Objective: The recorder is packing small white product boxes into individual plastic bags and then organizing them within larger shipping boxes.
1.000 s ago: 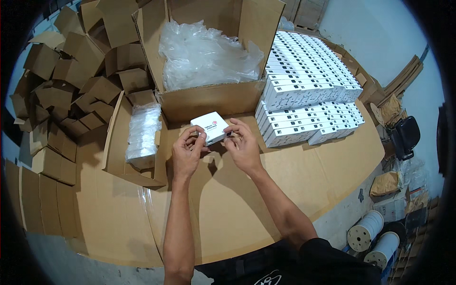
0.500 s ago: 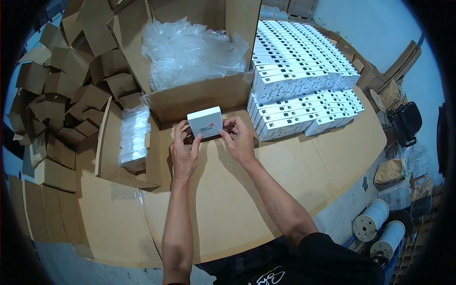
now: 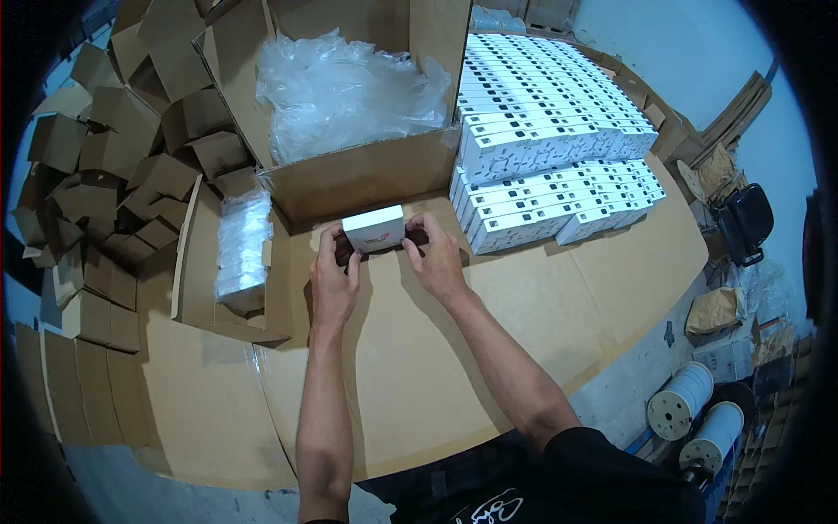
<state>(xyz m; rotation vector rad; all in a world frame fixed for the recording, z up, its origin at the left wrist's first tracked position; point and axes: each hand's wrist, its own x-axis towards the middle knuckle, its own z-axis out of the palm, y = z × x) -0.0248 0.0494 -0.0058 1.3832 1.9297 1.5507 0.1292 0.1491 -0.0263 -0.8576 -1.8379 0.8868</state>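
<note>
A small flat white box [image 3: 374,229] with a red mark on its front stands between my two hands, just before a large carton [image 3: 367,175]. The fingers of my left hand [image 3: 334,281] close on its left edge. At its right edge my right hand [image 3: 436,262] grips with the thumb low and the fingers curled behind. Its lower side is in shadow, so whether it touches the table cannot be made out. Left of my left hand, an open cardboard carton [image 3: 278,301] holds a row of clear plastic-wrapped packets [image 3: 243,240].
Clear plastic bags [image 3: 349,96] fill the large carton. Rows of similar white boxes [image 3: 559,113] are stacked at the right on the cardboard-covered table [image 3: 436,393]. Empty brown cartons [image 3: 109,196] pile up at the left. Cable spools [image 3: 683,402] stand at the lower right.
The white box has tipped, so its front face shows less and its upper side more. Both hands have turned slightly with it, still holding its sides.
</note>
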